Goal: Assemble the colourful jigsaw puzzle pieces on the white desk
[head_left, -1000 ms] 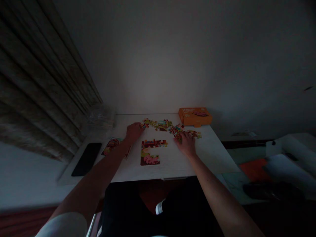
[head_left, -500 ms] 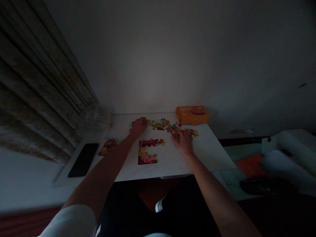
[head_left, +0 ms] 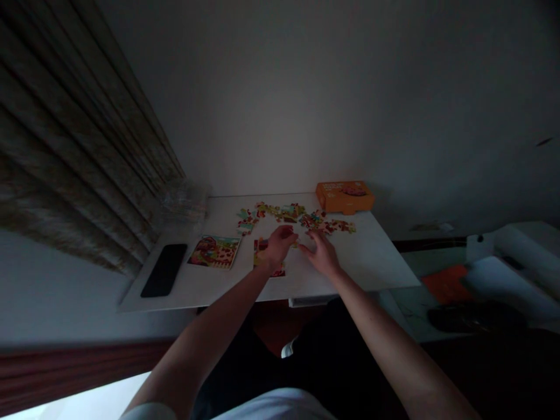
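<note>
My left hand (head_left: 279,246) is over the partly joined jigsaw puzzle (head_left: 258,248) and covers most of it. Its thumb and fingers are pinched together; anything between them is too dark and small to make out. Close by on the right, my right hand (head_left: 321,252) has its thumb and index finger apart, pointing at the puzzle's right end, where a yellowish bit shows between the hands. Loose puzzle pieces (head_left: 311,221) spread in an arc beyond both hands. To the left lies a picture card (head_left: 214,252) with a farm scene.
An orange puzzle box (head_left: 345,197) stands at the table's back right. A black phone (head_left: 164,270) lies near the left edge, with crumpled clear plastic (head_left: 184,201) behind it by the curtain (head_left: 87,111). The white table (head_left: 367,262) meets the wall at the back.
My left hand has come from the loose pieces at the back left toward me and right, over the joined puzzle. My right hand has drawn slightly back from the pile. The view has shifted a little.
</note>
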Motion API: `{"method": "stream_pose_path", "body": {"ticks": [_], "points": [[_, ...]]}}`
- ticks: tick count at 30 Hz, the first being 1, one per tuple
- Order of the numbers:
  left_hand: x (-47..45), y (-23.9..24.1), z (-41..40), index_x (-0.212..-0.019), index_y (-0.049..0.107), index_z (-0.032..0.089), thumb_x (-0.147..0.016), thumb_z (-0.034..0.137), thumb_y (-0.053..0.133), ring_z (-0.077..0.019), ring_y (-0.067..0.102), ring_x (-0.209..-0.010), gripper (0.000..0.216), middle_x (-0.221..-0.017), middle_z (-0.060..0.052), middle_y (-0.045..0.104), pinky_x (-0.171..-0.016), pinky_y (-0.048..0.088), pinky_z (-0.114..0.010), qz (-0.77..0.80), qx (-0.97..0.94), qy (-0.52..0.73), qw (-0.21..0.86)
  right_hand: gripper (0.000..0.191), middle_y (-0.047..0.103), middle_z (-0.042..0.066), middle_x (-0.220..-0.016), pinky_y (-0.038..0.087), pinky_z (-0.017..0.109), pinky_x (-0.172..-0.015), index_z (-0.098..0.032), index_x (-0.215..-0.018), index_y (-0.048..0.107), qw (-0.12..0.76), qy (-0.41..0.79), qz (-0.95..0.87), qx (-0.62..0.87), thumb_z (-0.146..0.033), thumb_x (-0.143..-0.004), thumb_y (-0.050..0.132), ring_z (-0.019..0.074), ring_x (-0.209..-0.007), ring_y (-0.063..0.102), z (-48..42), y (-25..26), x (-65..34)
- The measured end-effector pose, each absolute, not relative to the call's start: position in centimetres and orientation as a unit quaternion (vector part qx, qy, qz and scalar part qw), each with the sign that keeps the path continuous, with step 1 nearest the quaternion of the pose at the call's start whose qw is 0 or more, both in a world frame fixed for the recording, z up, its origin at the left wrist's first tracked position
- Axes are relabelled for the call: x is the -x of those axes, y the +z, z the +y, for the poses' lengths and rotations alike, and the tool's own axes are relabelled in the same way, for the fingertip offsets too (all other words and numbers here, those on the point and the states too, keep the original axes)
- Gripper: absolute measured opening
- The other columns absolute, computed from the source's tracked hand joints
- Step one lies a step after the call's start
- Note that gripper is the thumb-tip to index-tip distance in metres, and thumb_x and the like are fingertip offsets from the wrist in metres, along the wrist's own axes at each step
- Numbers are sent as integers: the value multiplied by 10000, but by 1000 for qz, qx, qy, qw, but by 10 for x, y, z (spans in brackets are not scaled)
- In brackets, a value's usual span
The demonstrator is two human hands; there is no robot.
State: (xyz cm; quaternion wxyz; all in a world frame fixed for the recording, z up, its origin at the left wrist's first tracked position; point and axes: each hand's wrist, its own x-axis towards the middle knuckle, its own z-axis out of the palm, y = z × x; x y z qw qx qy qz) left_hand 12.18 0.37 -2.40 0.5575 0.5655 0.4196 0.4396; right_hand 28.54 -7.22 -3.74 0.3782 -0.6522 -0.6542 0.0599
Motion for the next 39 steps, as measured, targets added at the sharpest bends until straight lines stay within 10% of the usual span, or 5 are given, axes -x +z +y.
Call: {"method": "stream_pose_path", "body": {"ticks": [10,18,39], "points": [[-106,-31,-24,-1162,648,180,-869,326,738,-209,732,-981,340,-1042,-91,754,-932,567,-362,450,-559,454,528,303,756,109,-1024,568,363,-841,-229,-1014,713,532,176,-550,620,-449,-1001,504,240,-941,708,-78,-38,-231],[-21,-37,-25,-1246,662,234,-970,236,574,-251,604,-1313,290,-1389,-104,644,-1150,485,-461,349,-854,313,225,602,766,79,-856,511,308,-622,-205,-1027,673,642,332,-346,599,-704,-708,782,240,-775,699,-67,-39,-238],[-4,-33,-26,-1364,661,197,-993,362,590,-302,505,-1441,412,-1521,-161,573,-1254,339,-536,294,-929,189,120,131,771,25,-891,576,348,-816,-209,-914,725,422,318,-590,611,-193,-792,681,205,-845,725,38,-43,-234]]}}
